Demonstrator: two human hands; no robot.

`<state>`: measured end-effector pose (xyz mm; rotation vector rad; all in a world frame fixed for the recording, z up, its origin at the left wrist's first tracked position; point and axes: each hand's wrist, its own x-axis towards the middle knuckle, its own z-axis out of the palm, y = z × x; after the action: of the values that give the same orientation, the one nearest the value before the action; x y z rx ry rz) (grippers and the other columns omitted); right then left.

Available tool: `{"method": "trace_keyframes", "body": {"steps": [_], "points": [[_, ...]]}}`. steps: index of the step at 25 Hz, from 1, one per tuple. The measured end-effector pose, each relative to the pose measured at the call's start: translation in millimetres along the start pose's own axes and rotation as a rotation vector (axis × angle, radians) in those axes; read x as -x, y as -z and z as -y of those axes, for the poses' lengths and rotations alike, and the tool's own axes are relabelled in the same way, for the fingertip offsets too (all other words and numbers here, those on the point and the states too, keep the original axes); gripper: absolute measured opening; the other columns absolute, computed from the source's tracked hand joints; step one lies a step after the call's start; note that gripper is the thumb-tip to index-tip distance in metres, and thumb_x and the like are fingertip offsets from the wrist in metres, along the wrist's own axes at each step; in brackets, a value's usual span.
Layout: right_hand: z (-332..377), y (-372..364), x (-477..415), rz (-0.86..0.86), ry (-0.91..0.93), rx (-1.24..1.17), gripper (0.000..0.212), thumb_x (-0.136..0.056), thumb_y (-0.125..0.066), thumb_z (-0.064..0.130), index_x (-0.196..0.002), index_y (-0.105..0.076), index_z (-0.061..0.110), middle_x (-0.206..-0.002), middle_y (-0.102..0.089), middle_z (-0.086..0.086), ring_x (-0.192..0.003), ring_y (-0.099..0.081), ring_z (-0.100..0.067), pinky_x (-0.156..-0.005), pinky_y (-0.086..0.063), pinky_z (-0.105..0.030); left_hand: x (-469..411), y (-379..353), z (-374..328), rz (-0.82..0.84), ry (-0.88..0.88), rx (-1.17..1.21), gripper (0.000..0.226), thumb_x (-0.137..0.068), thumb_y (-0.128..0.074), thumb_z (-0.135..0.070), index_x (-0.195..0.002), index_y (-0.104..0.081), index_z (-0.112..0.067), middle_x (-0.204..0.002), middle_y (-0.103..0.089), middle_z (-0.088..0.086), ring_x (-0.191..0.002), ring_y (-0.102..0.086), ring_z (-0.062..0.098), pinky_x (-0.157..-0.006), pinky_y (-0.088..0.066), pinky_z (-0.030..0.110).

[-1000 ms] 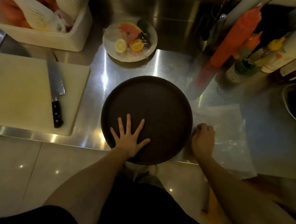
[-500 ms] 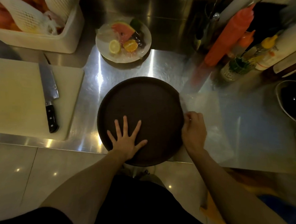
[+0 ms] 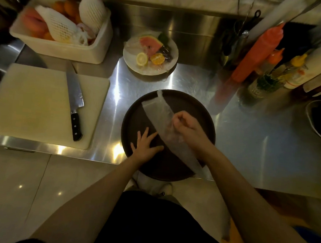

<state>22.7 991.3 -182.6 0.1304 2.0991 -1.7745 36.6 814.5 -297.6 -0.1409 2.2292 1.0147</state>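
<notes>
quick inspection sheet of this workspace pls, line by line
surface: steel counter, shiny, dimly lit
job's things: round dark tray at the counter's front edge; strip of cling film lifted across it
clutter: cutting board with a knife on it; plate of cut fruit; crate of fruit with foam nets; squeeze bottles; dark bowl at the right edge
hands: left hand flat on the tray, fingers spread; right hand pinches the cling film above the tray
cables: nothing seen
surroundings: tiled floor below; steel backsplash behind
</notes>
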Motion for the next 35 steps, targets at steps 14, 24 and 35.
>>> {"method": "trace_keyframes", "body": {"steps": [14, 24, 35], "points": [[35.0, -33.1, -6.7, 0.027, -0.172, -0.802, 0.041, -0.104, -0.033, 0.028, -0.130, -0.050, 0.003, -0.122, -0.066, -0.020, -0.111, -0.066, -0.034, -0.086, -0.056, -0.045, 91.9, 128.9, 9.1, -0.137, -0.223, 1.009, 0.024, -0.096, -0.050, -0.010, -0.118, -0.060, -0.013, -0.069, -0.068, -0.007, -0.059, -0.060, 0.005, -0.055, -0.050, 0.017], [39.6, -71.0, 4.5, 0.132, -0.185, -0.304, 0.045, -0.089, -0.060, 0.003, -0.131, -0.050, 0.012, -0.112, -0.070, -0.017, -0.103, -0.070, -0.030, -0.087, -0.057, -0.044, 109.9, 164.6, 44.9, -0.332, -0.207, 0.983, 0.024, -0.089, -0.062, -0.002, -0.112, -0.060, -0.008, -0.091, -0.070, 0.010, -0.080, -0.072, 0.018, -0.082, -0.053, 0.036], [52.9, -115.6, 10.1, 0.040, 0.102, 0.431, 0.048, -0.081, -0.073, 0.014, -0.123, -0.059, 0.030, -0.115, -0.060, 0.005, -0.105, -0.060, -0.011, -0.093, -0.054, -0.037, 133.9, 199.7, 78.5, -0.530, -0.372, 0.060, 0.021, -0.077, -0.078, -0.018, -0.096, -0.072, -0.024, -0.091, -0.058, 0.008, -0.077, -0.058, 0.013, -0.074, -0.052, 0.025]]}}
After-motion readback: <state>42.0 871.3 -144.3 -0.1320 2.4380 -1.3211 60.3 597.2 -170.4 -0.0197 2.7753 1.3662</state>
